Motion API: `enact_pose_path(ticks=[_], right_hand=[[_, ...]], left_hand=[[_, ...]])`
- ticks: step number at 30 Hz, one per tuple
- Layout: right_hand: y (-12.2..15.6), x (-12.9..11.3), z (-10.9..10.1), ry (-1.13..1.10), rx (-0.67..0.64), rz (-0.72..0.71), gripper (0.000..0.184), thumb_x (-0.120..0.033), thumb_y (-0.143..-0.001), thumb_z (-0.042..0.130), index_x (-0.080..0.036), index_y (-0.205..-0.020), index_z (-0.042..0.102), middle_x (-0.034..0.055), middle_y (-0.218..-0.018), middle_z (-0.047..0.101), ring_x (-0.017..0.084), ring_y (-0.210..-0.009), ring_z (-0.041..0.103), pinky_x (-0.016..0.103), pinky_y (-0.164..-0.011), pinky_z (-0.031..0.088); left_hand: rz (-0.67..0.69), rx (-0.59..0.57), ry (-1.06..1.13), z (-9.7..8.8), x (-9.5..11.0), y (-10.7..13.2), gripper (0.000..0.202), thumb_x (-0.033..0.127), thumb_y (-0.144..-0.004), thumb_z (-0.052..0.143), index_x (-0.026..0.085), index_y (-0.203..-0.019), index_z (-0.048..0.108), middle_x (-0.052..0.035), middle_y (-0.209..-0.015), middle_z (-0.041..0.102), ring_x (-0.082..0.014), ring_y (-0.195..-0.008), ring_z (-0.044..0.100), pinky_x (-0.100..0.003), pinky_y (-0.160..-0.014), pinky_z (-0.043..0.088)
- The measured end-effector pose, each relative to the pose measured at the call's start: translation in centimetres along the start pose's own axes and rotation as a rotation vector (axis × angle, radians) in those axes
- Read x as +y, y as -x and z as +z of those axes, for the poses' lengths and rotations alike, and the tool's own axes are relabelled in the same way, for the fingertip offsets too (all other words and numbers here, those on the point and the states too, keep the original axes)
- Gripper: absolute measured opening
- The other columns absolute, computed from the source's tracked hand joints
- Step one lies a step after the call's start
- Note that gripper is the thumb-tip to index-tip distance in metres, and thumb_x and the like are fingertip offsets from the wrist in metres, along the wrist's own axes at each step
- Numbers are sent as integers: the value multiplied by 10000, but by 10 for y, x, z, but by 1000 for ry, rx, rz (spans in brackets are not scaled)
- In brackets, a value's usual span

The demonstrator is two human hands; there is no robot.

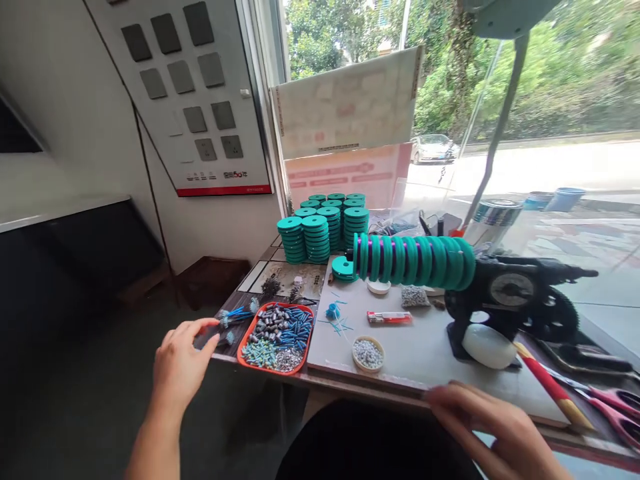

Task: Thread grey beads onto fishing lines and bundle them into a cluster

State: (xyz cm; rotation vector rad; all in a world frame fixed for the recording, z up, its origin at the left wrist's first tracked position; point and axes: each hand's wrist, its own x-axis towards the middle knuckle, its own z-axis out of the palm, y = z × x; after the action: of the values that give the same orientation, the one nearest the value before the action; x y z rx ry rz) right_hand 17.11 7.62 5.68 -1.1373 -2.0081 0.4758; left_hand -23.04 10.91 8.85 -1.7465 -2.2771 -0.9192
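Observation:
My left hand (181, 363) hovers just left of the table's near left corner, fingers loosely curled with nothing visibly in them, close to small blue-tipped bundles (234, 316) and an orange tray (276, 336) of grey and blue small parts. My right hand (493, 427) lies at the table's front edge, fingers stretched along the edge of a grey board (425, 350), blurred and holding nothing. A black hand-cranked winder (515, 297) carries a row of green spools (413, 259) on its shaft.
Stacks of green spools (323, 230) stand at the back by the window. A small bowl of grey beads (368, 353), a red lighter (389, 318), a white oval handle (489, 346), a red-handled tool (553, 387) and pink scissors (613, 403) lie on the table.

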Motion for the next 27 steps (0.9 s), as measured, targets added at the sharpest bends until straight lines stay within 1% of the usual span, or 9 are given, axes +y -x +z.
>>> enact_pose_path(ticks=[2, 6, 9, 11, 14, 18, 21, 23, 27], right_hand=[[-9, -3, -9, -21, 122, 61, 201, -354, -842, 532, -236, -754, 669, 7, -718, 679, 152, -647, 657, 173, -560, 519], [-28, 2, -23, -106, 357, 225, 197, -404, -793, 587, -223, -802, 666, 24, -818, 677, 179, -776, 646, 216, -672, 521], [-39, 4, -22, -287, 377, 320, 354, -442, -796, 567, -204, -1056, 604, 69, -1017, 664, 208, -904, 639, 265, -729, 531], [-41, 1, -17, -384, 322, 350, 496, -447, -823, 521, -187, -1243, 473, 113, -1177, 597, 221, -956, 628, 311, -755, 534], [-44, -5, -18, -252, 344, 264, 505, -405, -861, 470, -205, -1316, 384, 124, -1272, 515, 229, -1009, 595, 377, -822, 507], [-70, -5, -52, 297, 493, -50, 348, -329, -883, 426, -245, -1210, 513, 77, -1303, 481, 273, -1227, 398, 483, -1013, 325], [-110, 6, -84, 471, 270, -106, 396, -367, -894, 357, -230, -1227, 522, 68, -1309, 497, 314, -1267, 335, 539, -1018, 283], [-135, 14, -98, 448, 75, -118, 424, -385, -896, 310, -199, -1167, 577, 81, -1181, 589, 291, -1176, 451, 492, -990, 343], [-158, 24, -107, 398, -25, -112, 420, -419, -893, 296, -230, -1051, 637, 44, -1031, 659, 230, -987, 586, 393, -892, 440]], left_hand=[[-3, 51, 272, 1, 38, 1, 220, 341, -725, 557, 251, -909, 636, -38, -856, 632, -259, -845, 574, -373, -794, 433], [73, -165, 923, 22, 127, 1, 433, 312, -735, 604, 243, -1154, 518, -56, -1114, 591, -228, -1062, 525, -343, -898, 407], [-15, -358, 1298, 46, 178, -7, 686, 235, -667, 693, 223, -1284, 394, -97, -1316, 473, -229, -1236, 407, -348, -1012, 306], [-114, -527, 1537, 61, 200, -16, 833, 171, -595, 744, 210, -1324, 342, -121, -1383, 404, -244, -1304, 325, -354, -1045, 254], [-117, -635, 1680, 76, 215, -28, 850, 163, -548, 758, 201, -1308, 381, -117, -1340, 468, -263, -1303, 337, -356, -1038, 266], [-110, -672, 1752, 84, 220, -33, 723, 183, -533, 776, 207, -1202, 505, -75, -1194, 591, -247, -1232, 433, -335, -997, 310], [-165, -691, 1787, 87, 223, -29, 557, 245, -573, 771, 241, -1092, 568, -32, -1104, 630, -225, -1152, 497, -336, -937, 358], [-213, -721, 1806, 89, 224, -25, 424, 299, -604, 756, 240, -995, 601, -19, -1013, 653, -213, -1055, 551, -343, -881, 398], [-298, -827, 1827, 89, 226, -20, 288, 369, -642, 719, 211, -866, 628, -23, -845, 670, -212, -872, 610, -379, -806, 448]])
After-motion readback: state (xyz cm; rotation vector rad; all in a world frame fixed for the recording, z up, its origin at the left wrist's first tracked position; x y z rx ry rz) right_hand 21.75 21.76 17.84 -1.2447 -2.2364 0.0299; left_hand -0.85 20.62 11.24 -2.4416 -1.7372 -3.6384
